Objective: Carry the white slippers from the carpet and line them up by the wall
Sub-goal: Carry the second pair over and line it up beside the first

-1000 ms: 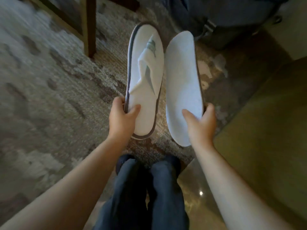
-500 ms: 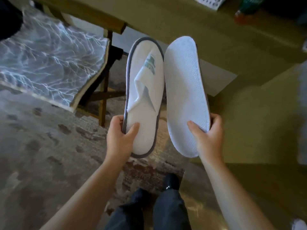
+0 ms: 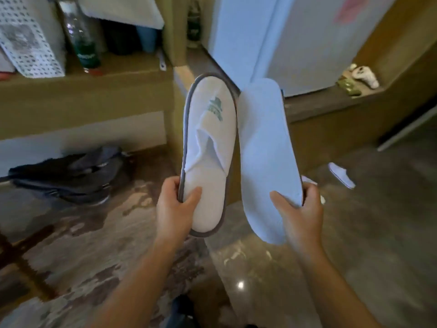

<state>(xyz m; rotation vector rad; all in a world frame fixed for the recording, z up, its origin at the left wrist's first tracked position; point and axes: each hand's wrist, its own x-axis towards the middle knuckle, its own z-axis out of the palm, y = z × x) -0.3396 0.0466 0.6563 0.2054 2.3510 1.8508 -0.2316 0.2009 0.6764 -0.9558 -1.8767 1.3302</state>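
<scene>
I hold two white slippers upright in front of me, side by side and nearly touching. My left hand grips the heel of the left slipper, which shows its grey-edged upper and a green logo. My right hand grips the heel of the right slipper, which is turned with its plain white sole toward me. Both hang in the air above the edge of the patterned carpet and the glossy floor.
Another white slipper lies on the floor at the right, near a wooden unit with a white fridge. A dark bag lies on the carpet at the left under a shelf holding a bottle. A chair leg stands at the lower left.
The view has swung up and to the right from the carpet and chair to the shelf, fridge and glossy floor. Both hands keep the same hold on the slippers.
</scene>
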